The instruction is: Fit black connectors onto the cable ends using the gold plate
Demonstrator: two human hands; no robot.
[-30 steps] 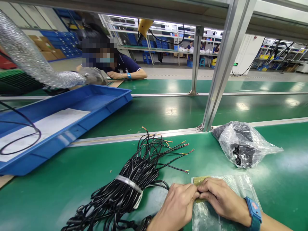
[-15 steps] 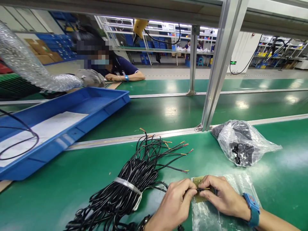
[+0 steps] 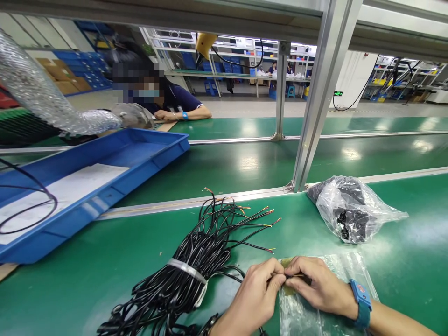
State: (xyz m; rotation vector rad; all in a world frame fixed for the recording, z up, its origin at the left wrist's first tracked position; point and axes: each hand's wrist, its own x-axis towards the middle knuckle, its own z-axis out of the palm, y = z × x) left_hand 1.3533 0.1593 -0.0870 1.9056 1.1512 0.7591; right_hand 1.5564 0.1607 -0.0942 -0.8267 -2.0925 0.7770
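My left hand (image 3: 257, 289) pinches a thin black cable close to its end between thumb and fingertips. My right hand (image 3: 317, 282), with a blue wrist strap (image 3: 361, 298), closes thumb and forefinger on the tip of that cable, right against the left fingertips. A little orange wire shows at the pinch; the rest is hidden by my fingers. Under the hands, a greenish-yellow piece (image 3: 287, 262) lies on a clear plastic bag (image 3: 350, 270). Left of my hands is a bundle of black cables (image 3: 189, 266), bound by a whitish band (image 3: 187, 269), with coloured bare ends fanned out.
A clear bag of black parts (image 3: 353, 205) rests at the right, near a metal post (image 3: 311, 107). At the left, a long blue tray (image 3: 101, 198) holds white paper. Across the bench leans a masked co-worker (image 3: 182, 102), near a silver duct (image 3: 52, 88).
My right hand has shifted slightly left, up to the left fingertips. Its fingers now cover the wire end that showed before. The left hand stays nearly still.
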